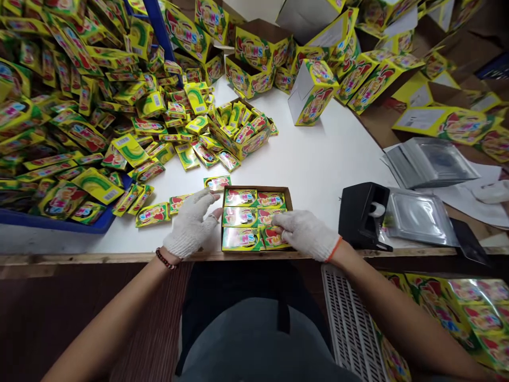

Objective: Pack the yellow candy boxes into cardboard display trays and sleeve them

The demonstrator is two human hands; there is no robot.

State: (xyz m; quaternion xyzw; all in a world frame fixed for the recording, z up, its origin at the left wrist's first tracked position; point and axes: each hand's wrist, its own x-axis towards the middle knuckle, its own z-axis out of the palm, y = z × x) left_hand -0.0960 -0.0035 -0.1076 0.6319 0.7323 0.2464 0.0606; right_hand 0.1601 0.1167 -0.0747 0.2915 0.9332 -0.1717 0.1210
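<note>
An open display box (289,197) lies at the table's front edge, with small yellow-green packs (240,217) set in two columns inside it. My right hand (308,231), in a white glove, reaches over the box's right side, its fingertips on a pack in the right column. At the box's left side is my left hand (191,225), also gloved, fingers apart and thumb near the rim. Loose packs (152,214) lie just left of that hand, and another pack (217,183) sits behind the box's left corner.
A blue bin (99,227) heaped with packs fills the left. A partly filled box (254,143) stands mid-table, with empty boxes (260,48) behind. At the right are a black tape dispenser (358,212), clear plastic trays (421,217) and a white crate (352,323) below.
</note>
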